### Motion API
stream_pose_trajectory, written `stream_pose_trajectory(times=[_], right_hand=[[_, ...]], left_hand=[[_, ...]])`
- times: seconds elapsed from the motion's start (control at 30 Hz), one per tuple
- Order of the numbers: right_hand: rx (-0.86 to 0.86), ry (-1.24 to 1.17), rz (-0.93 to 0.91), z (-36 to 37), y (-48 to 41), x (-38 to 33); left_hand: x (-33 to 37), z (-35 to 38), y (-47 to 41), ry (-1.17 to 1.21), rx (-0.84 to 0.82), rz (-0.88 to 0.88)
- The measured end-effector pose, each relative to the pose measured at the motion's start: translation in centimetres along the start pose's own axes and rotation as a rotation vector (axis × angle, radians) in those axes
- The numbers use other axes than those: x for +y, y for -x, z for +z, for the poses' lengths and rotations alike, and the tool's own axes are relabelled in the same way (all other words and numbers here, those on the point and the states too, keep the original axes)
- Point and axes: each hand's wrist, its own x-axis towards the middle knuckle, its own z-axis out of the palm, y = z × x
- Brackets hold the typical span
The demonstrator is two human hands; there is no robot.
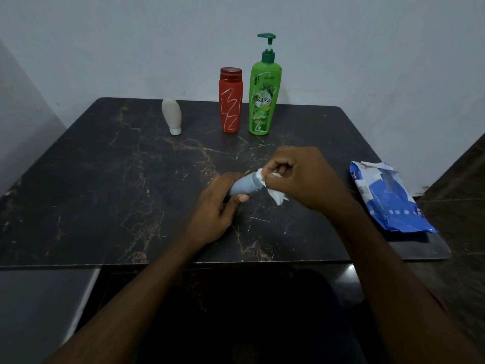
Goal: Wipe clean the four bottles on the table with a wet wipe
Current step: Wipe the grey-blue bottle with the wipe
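My left hand (215,206) grips a small light blue bottle (242,185), held tilted just above the middle of the dark marble table (105,193). My right hand (299,177) is closed on a white wet wipe (278,194) and presses it against the bottle's upper end; that end is hidden by the wipe and fingers. At the back of the table stand a red bottle (231,101) with white scribbles and, to its right, a tall green pump bottle (263,98). Further left a small beige tube bottle (172,114) stands on its white cap.
A blue and white pack of wet wipes (388,198), torn open, lies at the table's right edge. White walls close in behind and to the left. The table's front edge (157,264) runs just above my forearms.
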Motion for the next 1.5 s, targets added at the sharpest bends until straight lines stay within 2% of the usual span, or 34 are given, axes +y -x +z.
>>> stream_pose_trajectory(times=[0.1, 0.23, 0.37, 0.5, 0.63, 0.87, 1.0, 1.13, 1.3, 1.5], right_hand=[[-0.063, -0.028, -0.016, -0.3, 0.2, -0.1], [-0.005, -0.049, 0.022, 0.0, -0.1, 0.0], [-0.069, -0.051, -0.001, -0.2, 0.1, 0.1], [0.024, -0.050, 0.039, 0.3, -0.1, 0.1], [-0.043, -0.052, 0.016, 0.2, 0.3, 0.3], [0.064, -0.071, 0.130, 1.1, 0.6, 1.3], [0.099, -0.188, 0.276, 1.7, 1.1, 2.3], [0.142, -0.366, 0.409, 3.0, 0.9, 2.7], [0.209, -0.602, 0.570, 5.2, 0.0, 3.1], [0.226, -0.805, 0.663, 7.9, -2.2, 3.1]], left_hand=[[0.1, 0.0, -0.1, 0.002, 0.003, -0.005], [0.0, 0.1, -0.1, -0.003, -0.008, -0.002], [0.2, 0.0, -0.1, -0.013, -0.012, -0.012], [0.1, 0.0, -0.1, -0.021, -0.031, -0.020], [0.2, 0.0, -0.1, -0.020, -0.022, -0.028], [0.2, -0.2, -0.3, 0.013, -0.023, -0.032], [0.2, -0.4, -0.5, -0.014, -0.046, -0.067], [-0.1, -1.7, -0.9, -0.010, -0.190, -0.170], [-0.4, -6.0, -3.7, 0.006, -0.094, -0.373], [-2.5, -11.5, -10.1, -0.296, -0.099, -0.311]])
